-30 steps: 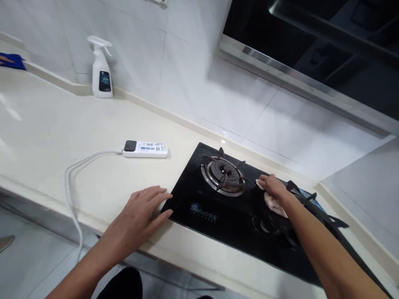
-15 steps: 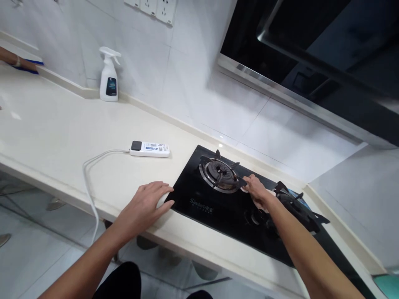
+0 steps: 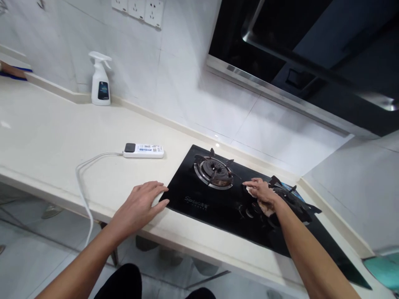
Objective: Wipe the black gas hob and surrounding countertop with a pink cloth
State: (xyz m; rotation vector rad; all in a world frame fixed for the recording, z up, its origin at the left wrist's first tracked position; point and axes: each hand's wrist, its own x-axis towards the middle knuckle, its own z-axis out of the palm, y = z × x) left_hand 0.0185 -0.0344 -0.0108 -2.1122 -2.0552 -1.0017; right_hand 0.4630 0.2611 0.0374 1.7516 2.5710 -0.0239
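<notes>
My left hand (image 3: 143, 203) lies on the cream counter (image 3: 99, 178) at the front left corner of the black gas stove (image 3: 177, 199). Its thumb and fingers are apart, the tips touching the glass edge. My right hand (image 3: 264, 192) is pressed on the stove top between the left burner (image 3: 215, 171) and the right burner (image 3: 293, 201). Under its fingers and palm is a crumpled whitish cloth (image 3: 265, 209), mostly covered by the hand. Control knobs (image 3: 249, 212) sit just in front of that hand, partly hidden.
A white spray bottle (image 3: 100, 83) stands against the wall. A white power bank (image 3: 144, 150) with a cable (image 3: 81, 182) lies on the counter. Overhead hangs a dark range hood (image 3: 289, 74). At far left another person's hand (image 3: 14, 71) holds a blue-edged cloth. Something green (image 3: 385, 270) is at lower right.
My right hand has slid the cloth away from the left burner, rightward over the stove. My left hand stays at the stove corner. The view has shifted slightly.
</notes>
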